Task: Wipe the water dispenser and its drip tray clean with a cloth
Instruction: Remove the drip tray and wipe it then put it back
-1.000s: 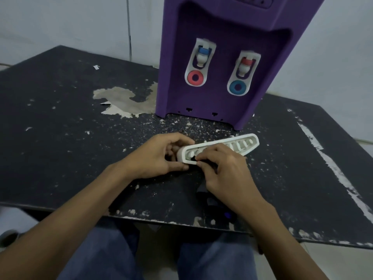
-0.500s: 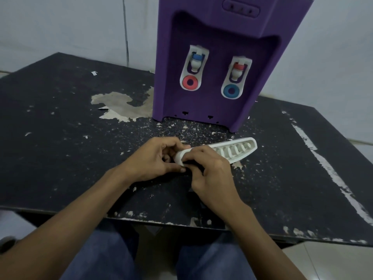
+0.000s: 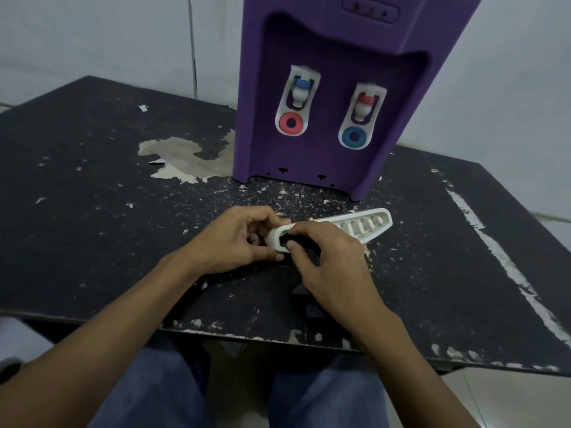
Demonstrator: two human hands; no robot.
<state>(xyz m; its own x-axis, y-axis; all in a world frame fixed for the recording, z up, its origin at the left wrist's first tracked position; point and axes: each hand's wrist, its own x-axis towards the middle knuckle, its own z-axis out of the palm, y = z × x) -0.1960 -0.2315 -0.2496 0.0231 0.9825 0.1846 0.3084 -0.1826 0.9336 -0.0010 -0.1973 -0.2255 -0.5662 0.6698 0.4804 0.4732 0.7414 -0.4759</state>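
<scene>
A purple water dispenser (image 3: pixel 333 57) with two taps stands at the back of the black table. In front of it lies the white slotted drip tray (image 3: pixel 367 225), tilted with its left end raised. My left hand (image 3: pixel 238 239) grips that left end. My right hand (image 3: pixel 327 257) pinches a dark cloth (image 3: pixel 304 291) and presses it into the tray's left slots. The rest of the cloth trails under my right palm towards the table's front edge, mostly hidden.
The black table (image 3: pixel 92 196) is worn, with flaked paint and a large bare patch (image 3: pixel 185 159) left of the dispenser. A pale wall runs behind. My knees in blue trousers (image 3: pixel 154 393) sit below the front edge.
My right hand has slid the cloth leftwards along the tray towards its left end. The view has tilted up, showing more of the dispenser.
</scene>
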